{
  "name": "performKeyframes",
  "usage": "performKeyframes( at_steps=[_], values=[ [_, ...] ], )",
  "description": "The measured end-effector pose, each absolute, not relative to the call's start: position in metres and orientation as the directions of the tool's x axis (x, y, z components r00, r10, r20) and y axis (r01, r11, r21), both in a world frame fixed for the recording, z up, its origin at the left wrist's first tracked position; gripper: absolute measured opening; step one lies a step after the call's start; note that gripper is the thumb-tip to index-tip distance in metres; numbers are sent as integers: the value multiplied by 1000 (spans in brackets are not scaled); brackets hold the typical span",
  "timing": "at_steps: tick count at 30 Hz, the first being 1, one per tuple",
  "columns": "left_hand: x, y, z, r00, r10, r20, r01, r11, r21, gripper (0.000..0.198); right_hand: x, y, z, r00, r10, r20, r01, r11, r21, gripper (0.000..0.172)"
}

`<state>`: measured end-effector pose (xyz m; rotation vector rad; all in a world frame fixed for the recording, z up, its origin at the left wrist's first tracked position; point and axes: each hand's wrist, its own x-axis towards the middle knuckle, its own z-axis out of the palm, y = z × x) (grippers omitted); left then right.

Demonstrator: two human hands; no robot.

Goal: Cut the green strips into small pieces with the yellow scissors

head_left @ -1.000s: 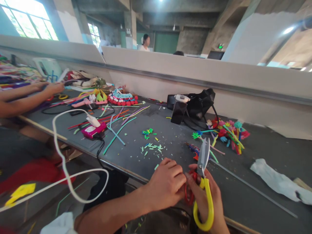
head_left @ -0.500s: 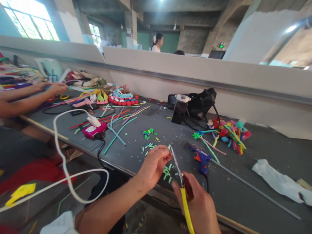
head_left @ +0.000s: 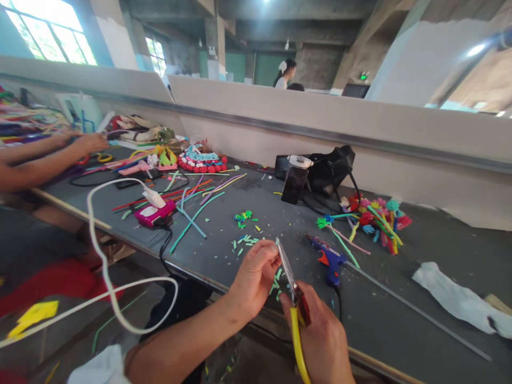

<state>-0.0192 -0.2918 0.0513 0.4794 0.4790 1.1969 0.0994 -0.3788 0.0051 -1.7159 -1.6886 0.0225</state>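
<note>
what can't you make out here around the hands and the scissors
Head view only:
1. Green piece in the left hand: tiny, mostly covered by the fingers; shape unclear.
2. Scissors handles: wrapped by the right hand, yellow loop cut off by the bottom edge.
3. Glue gun cord: runs behind the right hand.
4. Co-worker's arms: cut by the left edge; what that hand touches is too small.
</note>
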Motion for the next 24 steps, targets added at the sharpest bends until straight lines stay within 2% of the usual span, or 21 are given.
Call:
performKeyframes(
  at_steps=[7, 13, 17, 20, 22, 24],
  values=[
    [-19, -291, 49, 286, 951, -118, -746, 299, 595, 9, 102, -380, -1, 125, 898, 423, 856, 117, -503, 36],
    [-21, -291, 49, 309, 943, -121, -688, 310, 656, 8, 105, -380, 4, 147, 951, 273, 759, 69, -648, 33],
    [-24, -291, 49, 497, 851, -169, -437, 414, 798, 4, 111, -373, 14, 294, 924, 245, 568, 38, -822, 35],
    [-23, -292, 45, 603, 764, -230, -194, 420, 886, 4, 115, -370, 20, 401, 906, 133, 354, -20, -935, 42],
    [-22, -294, 42, 628, 732, -263, -60, 382, 922, 3, 116, -371, 21, 418, 907, 55, 257, -60, -965, 47],
    [-21, -297, 41, 631, 719, -290, 27, 354, 935, 6, 116, -371, 20, 424, 905, 23, 230, -83, -970, 48]
  ],
)
